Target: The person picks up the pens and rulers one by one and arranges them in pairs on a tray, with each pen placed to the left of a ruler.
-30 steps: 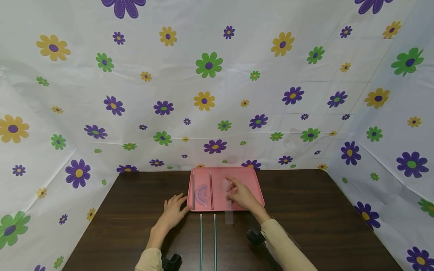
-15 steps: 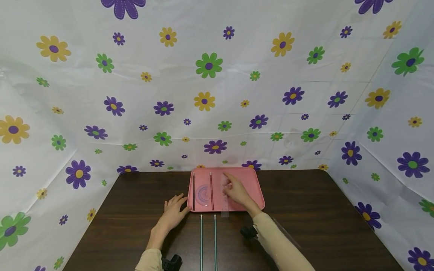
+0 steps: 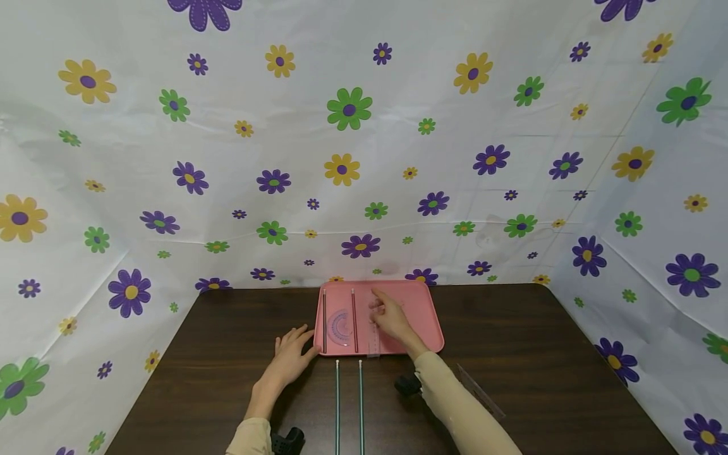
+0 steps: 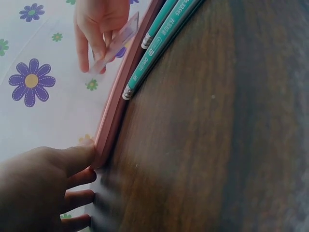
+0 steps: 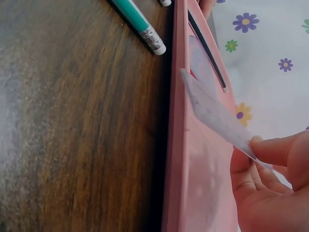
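Clear plastic ruler, smooth pink tray, glossy wood-grain table

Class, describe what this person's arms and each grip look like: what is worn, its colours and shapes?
The left sleeve and right sleeve are plain cream. The left camera and right camera, near the sleeve ends, are small, black and blocky. The left grip and right grip are bare hands.

The tray is sitting at the back of the worktop. In it, from left to right, a pencil, a protractor and a second pencil are lying. Right of these, my right grip is holding a ruler over the tray. Two more pencils are lying before it; my left grip is touching its front left corner.
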`<state>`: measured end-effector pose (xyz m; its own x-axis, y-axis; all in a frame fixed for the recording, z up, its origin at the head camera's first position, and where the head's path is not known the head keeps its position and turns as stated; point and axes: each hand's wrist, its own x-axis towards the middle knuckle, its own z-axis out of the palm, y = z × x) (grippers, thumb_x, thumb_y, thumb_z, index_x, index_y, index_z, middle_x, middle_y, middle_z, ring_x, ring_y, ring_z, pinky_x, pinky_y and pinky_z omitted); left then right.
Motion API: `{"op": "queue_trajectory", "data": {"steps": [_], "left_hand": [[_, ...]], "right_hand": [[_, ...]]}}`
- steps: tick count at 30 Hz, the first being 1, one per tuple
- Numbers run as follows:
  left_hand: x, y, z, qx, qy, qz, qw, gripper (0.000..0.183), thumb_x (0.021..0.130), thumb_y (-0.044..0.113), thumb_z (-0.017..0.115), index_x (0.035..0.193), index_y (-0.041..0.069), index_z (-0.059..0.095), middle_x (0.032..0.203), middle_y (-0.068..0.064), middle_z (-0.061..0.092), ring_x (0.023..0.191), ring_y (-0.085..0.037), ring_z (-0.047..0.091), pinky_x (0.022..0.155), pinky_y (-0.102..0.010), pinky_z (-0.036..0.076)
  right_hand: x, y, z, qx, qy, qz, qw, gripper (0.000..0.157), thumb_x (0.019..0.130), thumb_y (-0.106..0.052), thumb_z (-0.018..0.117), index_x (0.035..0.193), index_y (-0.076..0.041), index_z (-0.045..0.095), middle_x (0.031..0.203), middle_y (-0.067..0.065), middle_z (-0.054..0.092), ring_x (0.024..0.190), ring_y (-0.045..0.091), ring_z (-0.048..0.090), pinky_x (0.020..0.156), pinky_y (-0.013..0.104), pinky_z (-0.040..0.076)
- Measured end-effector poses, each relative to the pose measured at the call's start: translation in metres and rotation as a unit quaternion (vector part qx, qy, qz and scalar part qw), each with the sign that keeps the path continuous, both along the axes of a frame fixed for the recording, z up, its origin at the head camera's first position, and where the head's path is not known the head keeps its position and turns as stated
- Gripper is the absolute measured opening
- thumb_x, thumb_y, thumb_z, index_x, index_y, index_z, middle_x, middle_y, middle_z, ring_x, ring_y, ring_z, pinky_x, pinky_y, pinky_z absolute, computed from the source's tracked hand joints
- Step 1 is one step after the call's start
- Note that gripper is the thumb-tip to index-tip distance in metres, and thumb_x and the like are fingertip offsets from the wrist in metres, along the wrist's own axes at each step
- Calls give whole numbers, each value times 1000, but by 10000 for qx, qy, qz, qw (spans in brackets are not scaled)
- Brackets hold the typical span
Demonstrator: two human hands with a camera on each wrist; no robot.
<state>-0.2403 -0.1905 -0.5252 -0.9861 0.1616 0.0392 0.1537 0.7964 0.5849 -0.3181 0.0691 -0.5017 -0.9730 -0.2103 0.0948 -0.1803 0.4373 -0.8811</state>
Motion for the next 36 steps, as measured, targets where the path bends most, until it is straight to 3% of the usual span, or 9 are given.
{"op": "queue_trajectory", "data": {"steps": [3, 10, 14, 16, 19, 27, 36], "left_hand": [[0, 0, 0, 7, 1, 20, 10000, 51, 98, 32, 61, 139, 4, 56, 152, -25, 42, 144, -51, 28, 112, -75, 10], [-1, 0, -1, 7, 9, 10, 10000, 51, 98, 34, 60, 139, 4, 56, 152, -24, 42, 144, -51, 28, 112, -75, 10], [-2, 0, -2, 7, 16, -10, 10000, 51, 98, 35, 61, 138, 5, 57, 152, -24, 42, 144, -51, 29, 112, -76, 10], [-2, 1, -1, 13, 3, -14, 10000, 51, 98, 35, 61, 138, 5, 57, 152, -24, 42, 144, -51, 29, 112, -75, 10], [-2, 1, -1, -4, -3, -7, 10000, 51, 98, 34, 61, 138, 5, 57, 152, -24, 43, 144, -51, 29, 112, -75, 10], [-1, 0, 0, 29, -26, 7, 10000, 50, 98, 33, 60, 139, 4, 56, 152, -24, 42, 144, -51, 28, 113, -75, 9], [-1, -1, 0, 9, -15, -9, 10000, 50, 98, 33, 60, 139, 4, 56, 153, -25, 41, 144, -52, 28, 112, -76, 10]], "right_hand": [[-2, -2, -2, -25, 11, -147, 9999, 63, 88, 11, 58, 148, 4, 40, 119, 24, 64, 85, 19, 62, 64, 22, 55], [-4, -6, -10, -212, -12, -346, 9992, 50, 94, 7, 56, 143, 5, 48, 131, 26, 60, 78, 21, 64, 59, 23, 54], [-3, -6, -13, 13, -9, -365, 9993, 46, 95, 4, 57, 141, 5, 50, 138, 25, 56, 103, 32, 67, 84, 36, 58], [-3, -5, -14, 121, 4, -333, 9994, 45, 95, 3, 58, 139, 7, 50, 139, 26, 55, 119, 38, 61, 99, 45, 52], [-3, -4, -14, 329, 36, -240, 9992, 45, 93, 2, 59, 138, 8, 51, 139, 27, 55, 131, 41, 51, 111, 51, 41], [-3, -9, -16, 1179, 182, -15, 9929, 47, 94, -4, 61, 140, 5, 51, 141, 25, 53, 132, 39, 51, 112, 50, 40], [0, -17, -23, 2058, 547, -362, 9764, 28, 96, -13, 64, 121, -2, 68, 137, 17, 55, 125, 35, 53, 109, 49, 43]]}}
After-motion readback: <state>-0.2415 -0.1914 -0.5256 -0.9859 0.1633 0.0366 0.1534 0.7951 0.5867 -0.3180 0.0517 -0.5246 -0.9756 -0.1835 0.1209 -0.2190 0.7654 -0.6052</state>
